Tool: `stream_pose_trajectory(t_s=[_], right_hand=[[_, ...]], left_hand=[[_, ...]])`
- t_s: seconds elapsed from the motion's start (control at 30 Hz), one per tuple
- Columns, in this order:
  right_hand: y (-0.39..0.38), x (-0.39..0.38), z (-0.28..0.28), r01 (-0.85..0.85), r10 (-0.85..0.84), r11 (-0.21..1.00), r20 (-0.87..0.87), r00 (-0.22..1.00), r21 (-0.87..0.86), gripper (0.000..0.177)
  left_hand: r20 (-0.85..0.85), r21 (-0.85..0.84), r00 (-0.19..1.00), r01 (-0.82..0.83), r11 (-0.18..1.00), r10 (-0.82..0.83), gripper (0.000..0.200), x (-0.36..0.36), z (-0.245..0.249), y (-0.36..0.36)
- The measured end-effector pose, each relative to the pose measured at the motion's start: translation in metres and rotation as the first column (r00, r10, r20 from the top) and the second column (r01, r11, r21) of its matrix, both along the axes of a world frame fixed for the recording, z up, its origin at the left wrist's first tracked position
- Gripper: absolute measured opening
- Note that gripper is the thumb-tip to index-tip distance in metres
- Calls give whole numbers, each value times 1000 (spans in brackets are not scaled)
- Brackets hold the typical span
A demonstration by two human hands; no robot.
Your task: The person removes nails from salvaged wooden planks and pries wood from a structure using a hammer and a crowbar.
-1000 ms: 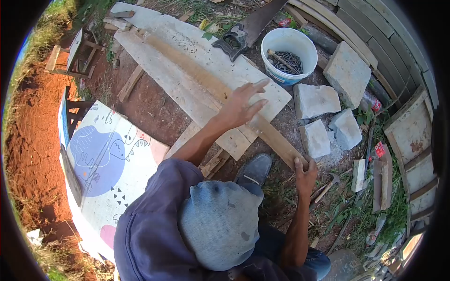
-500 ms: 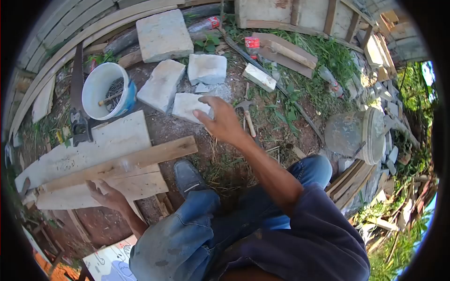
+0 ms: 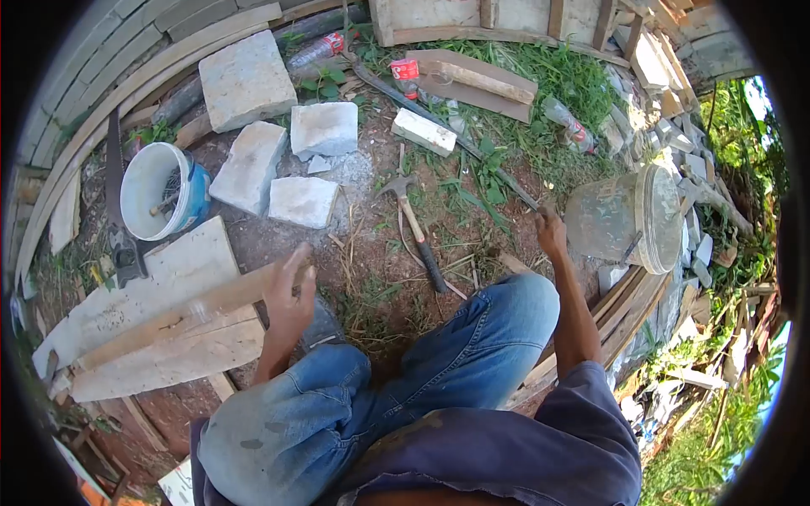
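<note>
1. Plank [image 3: 181, 314] first: it lies slantwise on top of a wide pale board [image 3: 169, 266], down on the left of the person's knees. The near end sticks out just over the board's edge. Looks like the board is there as a flat working surface, so the plank stays off the dirt.
2. Left hand [image 3: 289, 295] is on that near end. Its grip is loose, with the fingers mostly straight and laid over the wood, not closed round it. Reads more like steadying the plank than lifting it.
3. A dark shoe [image 3: 322, 327] sits right below the plank's end, probably bracing the stack.
4. Hammer [image 3: 415, 229] lies flat on the ground in front of the knees, between the two hands, handle toward the person and easy to grab.
5. Right hand [image 3: 551, 232] is stretched well away from the plank, down by the ground near the tip of a dark rod [image 3: 456, 139] and just beside a grey drum [image 3: 612, 221] lying on its side. Only the back of the hand shows, so there's no telling whether that grip is closed on anything.
6. Further out, a white bucket [image 3: 139, 181] with nails stands beside the board's far corner, and a handsaw [image 3: 114, 198] lies next to it. Some stone blocks [image 3: 249, 164] are scattered beyond.
</note>
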State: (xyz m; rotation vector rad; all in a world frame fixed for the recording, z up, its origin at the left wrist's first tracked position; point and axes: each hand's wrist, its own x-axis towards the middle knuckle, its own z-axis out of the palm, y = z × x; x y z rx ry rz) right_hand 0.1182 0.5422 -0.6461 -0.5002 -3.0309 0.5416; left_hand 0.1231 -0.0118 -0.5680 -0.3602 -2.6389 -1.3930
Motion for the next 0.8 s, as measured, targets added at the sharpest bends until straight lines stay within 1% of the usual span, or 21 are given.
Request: stream_pose_trajectory(t_s=[0.03,0.07,0.1,0.13,0.17,0.2,0.23,0.27,0.3,0.37,0.4,0.47,0.5,0.53,0.6,0.63,0.7,0.77,0.8], right_hand=[[-2,-1,-29,-26,26,1000,-1,1000,-6,28],[8,-8,-59,-123,127,991,-99,987,52,29],[17,-21,-93,-232,246,969,-199,949,90,30],[31,-34,-125,-240,271,958,-222,937,159,32],[22,-55,-112,-248,256,958,-42,966,143,35],[56,-81,-148,-341,322,919,120,939,198,38],[53,-99,-163,-190,200,968,-47,979,161,40],[77,-116,-188,-290,292,913,38,956,286,47],[38,-129,-145,-152,140,988,216,966,40,53],[35,-144,-148,-154,102,977,312,945,147,57],[38,-149,-156,-170,114,974,328,938,148,57],[58,-150,-164,-185,144,979,367,919,79,60],[50,-145,-155,-153,188,977,254,949,-150,62],[52,-149,-155,-147,175,982,266,948,-122,62],[57,-150,-149,-345,277,935,439,855,81,58],[61,-142,-139,-338,263,936,443,857,99,58],[52,-135,-130,-496,444,866,362,820,62,51],[82,-116,-145,-627,603,761,175,779,168,41],[76,-110,-136,-754,765,608,71,640,248,36]], left_hand=[[46,2,991,125,992,-125,37,1,0,11],[94,11,969,230,973,-230,37,3,-1,23],[228,42,929,290,956,-292,37,9,-8,30],[320,9,885,354,935,-338,38,16,-7,37],[335,21,862,397,918,-380,39,24,-17,42],[485,87,740,489,868,-466,41,23,-13,43],[465,137,751,463,876,-469,39,29,-19,46],[425,194,759,457,868,-494,37,33,-27,44],[459,174,778,394,902,-428,37,37,-27,40],[398,33,862,328,944,-314,41,32,-26,36],[411,42,860,314,948,-303,41,32,-25,32],[435,95,885,137,986,-165,42,32,-24,25],[433,106,893,81,991,-119,43,34,-24,23],[436,136,889,86,987,-137,43,35,-23,21],[420,52,899,113,992,-124,43,36,-22,19],[430,-22,895,142,990,-119,42,38,-18,18],[396,-22,910,143,989,-123,40,34,-16,15],[385,-60,919,119,991,-87,39,42,-14,4],[321,-50,946,52,997,-33,37,40,-20,1]])
